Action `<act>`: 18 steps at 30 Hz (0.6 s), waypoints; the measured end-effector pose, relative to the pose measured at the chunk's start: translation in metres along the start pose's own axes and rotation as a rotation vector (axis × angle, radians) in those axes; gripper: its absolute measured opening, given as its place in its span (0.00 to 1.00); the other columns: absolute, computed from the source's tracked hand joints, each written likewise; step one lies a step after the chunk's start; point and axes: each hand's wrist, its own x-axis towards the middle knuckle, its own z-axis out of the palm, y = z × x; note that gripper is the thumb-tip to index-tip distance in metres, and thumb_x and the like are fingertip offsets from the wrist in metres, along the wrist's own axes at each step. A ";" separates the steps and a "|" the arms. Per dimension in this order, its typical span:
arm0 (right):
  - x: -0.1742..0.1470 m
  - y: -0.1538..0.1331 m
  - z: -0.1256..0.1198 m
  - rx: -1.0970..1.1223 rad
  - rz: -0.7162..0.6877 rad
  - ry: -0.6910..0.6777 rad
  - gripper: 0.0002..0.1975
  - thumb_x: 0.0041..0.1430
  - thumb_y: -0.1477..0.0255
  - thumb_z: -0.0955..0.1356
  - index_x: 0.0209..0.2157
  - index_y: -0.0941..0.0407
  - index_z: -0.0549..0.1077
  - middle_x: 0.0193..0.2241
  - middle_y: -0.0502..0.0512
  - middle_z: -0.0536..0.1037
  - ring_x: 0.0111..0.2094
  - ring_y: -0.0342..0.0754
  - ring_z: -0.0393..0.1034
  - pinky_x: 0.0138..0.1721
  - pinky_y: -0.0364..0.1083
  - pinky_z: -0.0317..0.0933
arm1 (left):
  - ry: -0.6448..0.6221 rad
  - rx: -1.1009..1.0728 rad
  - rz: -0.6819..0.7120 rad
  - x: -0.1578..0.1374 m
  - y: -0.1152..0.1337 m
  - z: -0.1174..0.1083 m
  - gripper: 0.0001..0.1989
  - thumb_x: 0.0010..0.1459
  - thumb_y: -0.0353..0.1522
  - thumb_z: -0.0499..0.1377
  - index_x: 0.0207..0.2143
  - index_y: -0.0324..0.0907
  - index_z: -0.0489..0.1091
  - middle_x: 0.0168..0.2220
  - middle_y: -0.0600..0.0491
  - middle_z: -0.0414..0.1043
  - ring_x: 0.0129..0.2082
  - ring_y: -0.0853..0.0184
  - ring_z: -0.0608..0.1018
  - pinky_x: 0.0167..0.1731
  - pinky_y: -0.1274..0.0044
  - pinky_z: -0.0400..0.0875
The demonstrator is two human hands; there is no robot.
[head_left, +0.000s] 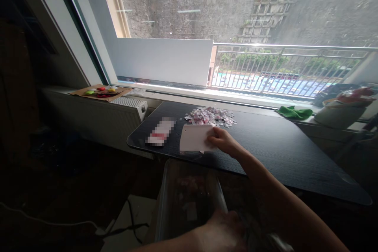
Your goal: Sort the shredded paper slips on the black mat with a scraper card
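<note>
My right hand is closed on the right end of a flat white plastic scraper with a small hole in one corner. The scraper is just over the near part of the dark table. Beyond it lies a loose pile of small paper scraps, white, grey and pinkish. Below the table edge, in shadow, is a clear plastic box with some pale pieces inside. My left hand is dim and blurred, its fingers curled at the box's right rim.
A pixelated white and red item lies on the left of the dark table. A radiator carries a brown board with colourful pieces. A green cloth and a pale pot are on the sill. Cables run lower left.
</note>
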 end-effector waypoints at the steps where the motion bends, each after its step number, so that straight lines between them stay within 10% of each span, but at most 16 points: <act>1: 0.002 0.000 0.000 -0.017 -0.005 0.039 0.06 0.42 0.72 0.66 0.27 0.56 0.67 0.24 0.49 0.70 0.25 0.44 0.64 0.25 0.42 0.59 | 0.007 0.002 0.000 0.000 0.000 0.000 0.09 0.55 0.36 0.59 0.26 0.42 0.74 0.30 0.49 0.74 0.37 0.60 0.73 0.22 0.77 0.60; 18: -0.007 0.004 -0.006 -0.029 0.020 0.035 0.07 0.41 0.71 0.66 0.27 0.57 0.67 0.24 0.49 0.70 0.25 0.43 0.63 0.24 0.41 0.58 | -0.096 0.003 -0.015 0.001 0.006 -0.019 0.08 0.54 0.35 0.60 0.26 0.40 0.75 0.29 0.47 0.74 0.36 0.59 0.74 0.20 0.77 0.61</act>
